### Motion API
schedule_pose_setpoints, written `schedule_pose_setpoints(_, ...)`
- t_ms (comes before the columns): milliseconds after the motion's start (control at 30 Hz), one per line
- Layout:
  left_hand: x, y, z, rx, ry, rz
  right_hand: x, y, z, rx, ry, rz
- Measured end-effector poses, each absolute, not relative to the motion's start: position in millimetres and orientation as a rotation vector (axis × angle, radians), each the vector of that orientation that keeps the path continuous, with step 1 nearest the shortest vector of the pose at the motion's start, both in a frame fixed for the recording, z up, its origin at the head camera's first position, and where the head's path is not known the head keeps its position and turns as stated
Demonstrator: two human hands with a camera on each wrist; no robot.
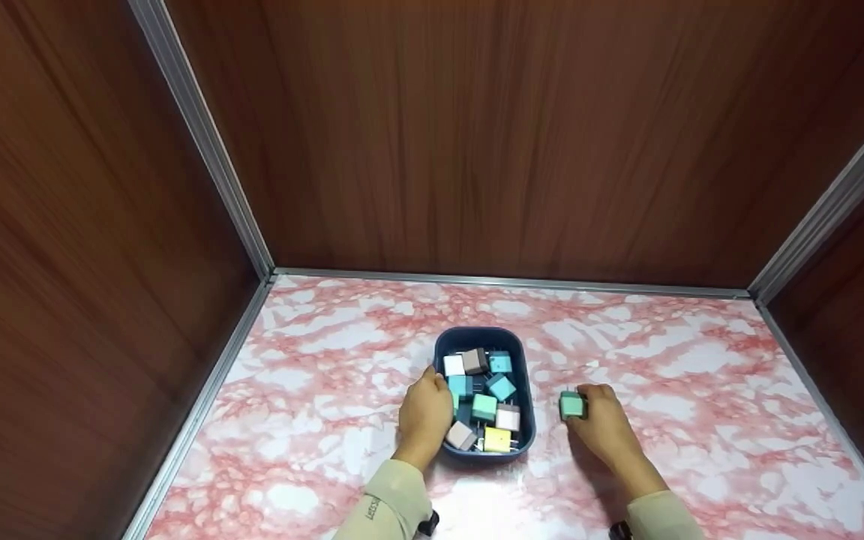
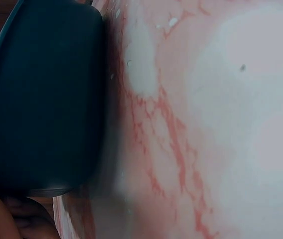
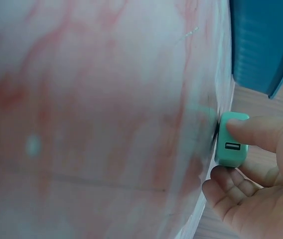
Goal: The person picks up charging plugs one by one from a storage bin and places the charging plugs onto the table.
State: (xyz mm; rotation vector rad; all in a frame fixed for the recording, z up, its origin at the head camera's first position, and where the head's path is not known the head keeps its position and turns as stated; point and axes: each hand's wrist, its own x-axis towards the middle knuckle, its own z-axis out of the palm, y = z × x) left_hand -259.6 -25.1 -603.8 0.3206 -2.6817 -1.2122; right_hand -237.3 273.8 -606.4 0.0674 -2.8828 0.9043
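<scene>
A dark blue rectangular bin (image 1: 528, 420) stands on the marbled table, holding several USB charger plugs in white, grey, blue, green, pink and yellow. My left hand (image 1: 426, 411) grips the bin's left wall, its thumb over the rim; in the left wrist view the bin's side (image 2: 42, 99) fills the left part, with fingers below it. To the right of the bin, my right hand (image 1: 606, 424) pinches a green charger plug (image 1: 571, 405) between thumb and fingers. The right wrist view shows the USB port on this green plug (image 3: 233, 134), close to the tabletop.
The red-and-white marbled tabletop (image 1: 312, 390) surrounds the bin on all sides. Brown wood-grain panels (image 1: 507, 142) rise at the back, left and right, joined by metal edge strips (image 1: 507, 280).
</scene>
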Motion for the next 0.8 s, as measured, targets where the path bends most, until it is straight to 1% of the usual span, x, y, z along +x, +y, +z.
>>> schedule_pose_setpoints(600,-259.1,-25.7,-602.5,0.383,-2.694,-1.238,-239.2,270.6,-608.3,0.101,-2.915,0.833)
schedule_pose_setpoints(800,-259.3,-24.4,-602.9,0.359,-2.685,-1.221,-239.5,269.9,-605.5,0.096,-2.912,0.812)
